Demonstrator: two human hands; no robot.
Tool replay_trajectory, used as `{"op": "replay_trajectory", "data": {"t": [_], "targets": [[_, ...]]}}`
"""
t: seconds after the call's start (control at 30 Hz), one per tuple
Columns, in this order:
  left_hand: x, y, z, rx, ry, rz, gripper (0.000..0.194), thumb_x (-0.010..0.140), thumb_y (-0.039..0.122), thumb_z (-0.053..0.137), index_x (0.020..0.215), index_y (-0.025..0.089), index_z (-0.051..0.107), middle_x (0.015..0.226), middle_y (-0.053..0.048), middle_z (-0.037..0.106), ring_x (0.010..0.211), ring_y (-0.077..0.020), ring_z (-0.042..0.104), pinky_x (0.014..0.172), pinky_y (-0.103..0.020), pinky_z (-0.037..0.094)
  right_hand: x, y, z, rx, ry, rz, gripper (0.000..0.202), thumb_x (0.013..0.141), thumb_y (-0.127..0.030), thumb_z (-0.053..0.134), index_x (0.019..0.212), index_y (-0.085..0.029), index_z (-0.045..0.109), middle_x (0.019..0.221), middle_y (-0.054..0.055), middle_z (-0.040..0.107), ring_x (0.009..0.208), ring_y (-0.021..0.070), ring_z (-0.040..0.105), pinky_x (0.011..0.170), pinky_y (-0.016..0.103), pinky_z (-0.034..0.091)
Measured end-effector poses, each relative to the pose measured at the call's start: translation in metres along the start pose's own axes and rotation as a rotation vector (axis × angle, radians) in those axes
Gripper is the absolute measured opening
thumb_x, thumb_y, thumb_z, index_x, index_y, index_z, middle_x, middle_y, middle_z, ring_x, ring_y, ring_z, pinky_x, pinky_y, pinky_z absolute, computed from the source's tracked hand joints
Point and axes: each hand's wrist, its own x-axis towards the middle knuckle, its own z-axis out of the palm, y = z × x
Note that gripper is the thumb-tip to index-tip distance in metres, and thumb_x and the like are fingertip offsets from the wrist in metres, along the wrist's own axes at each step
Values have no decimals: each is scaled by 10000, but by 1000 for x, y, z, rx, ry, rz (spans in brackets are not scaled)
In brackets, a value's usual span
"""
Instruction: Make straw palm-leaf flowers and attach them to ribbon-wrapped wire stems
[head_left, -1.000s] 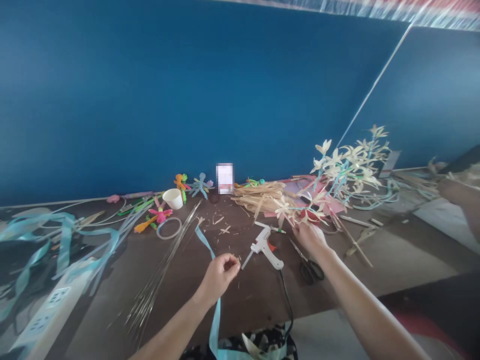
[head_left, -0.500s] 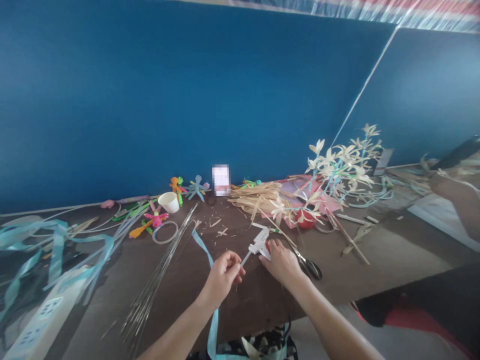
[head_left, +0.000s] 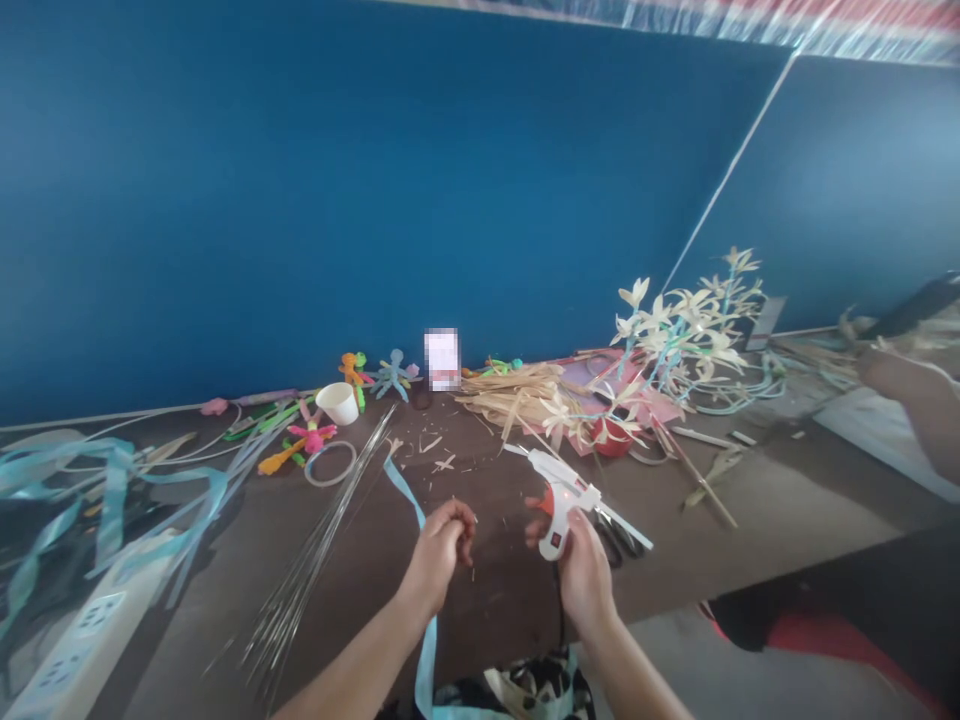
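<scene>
A person's right hand [head_left: 585, 570] closes around the handle of a white hot-glue gun [head_left: 562, 485], fingers at its orange trigger [head_left: 547, 499], over a dark tabletop [head_left: 495, 600]. The nozzle points forward and left of that hand; a glue stick [head_left: 628, 526] juts from the gun's rear, toward black-handled scissors [head_left: 636, 549] just right of the hand. The left hand [head_left: 442, 545], apart from the gun, has its fingers curled in toward the thumb; whether they grip something small cannot be told. Light blue ribbon [head_left: 406, 490] runs beside the left hand, with a bundle of metal wires [head_left: 322, 540] farther left. Tan strips [head_left: 510, 392] lie beyond both hands, and artificial white flowers [head_left: 697, 325] stand beyond the right hand, to its right. Another person's arm [head_left: 911, 400] shows well to its right.
</scene>
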Motion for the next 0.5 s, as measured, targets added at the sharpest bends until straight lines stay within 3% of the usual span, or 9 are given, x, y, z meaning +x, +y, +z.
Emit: {"op": "replay_trajectory", "data": {"t": [0.17, 0.23, 0.37, 0.5], "targets": [[4, -5, 14, 122, -86, -85, 119, 649, 171, 345, 659, 184, 463, 471, 69, 304, 380, -66, 256, 373, -176, 215, -1, 7, 6, 241, 34, 95, 354, 775, -374, 384, 1044, -169, 488, 919, 57, 631, 603, 150, 586, 540, 303, 480], [6, -4, 19, 268, -87, -65, 131, 655, 178, 356, 640, 180, 486, 466, 59, 345, 404, -78, 308, 402, -189, 246, -2, 8, 7, 289, 30, 103, 360, 772, -367, 384, 1071, -186, 469, 940, 55, 627, 644, 158, 594, 560, 309, 481], [10, -3, 30, 522, -105, 108, 156, 684, 221, 409, 637, 162, 546, 605, -2, 532, 598, -129, 469, 563, -224, 344, -2, 8, 11, 318, 52, 87, 368, 766, -370, 381, 1079, -195, 466, 960, 59, 623, 750, 189, 600, 589, 319, 478], [13, -2, 39, 711, -131, 166, 266, 681, 385, 486, 733, 145, 587, 578, -3, 534, 546, -131, 460, 526, -226, 325, 2, 12, 12, 310, 88, 64, 366, 756, -376, 374, 1049, -189, 492, 947, 59, 628, 840, 216, 588, 638, 345, 474]]}}
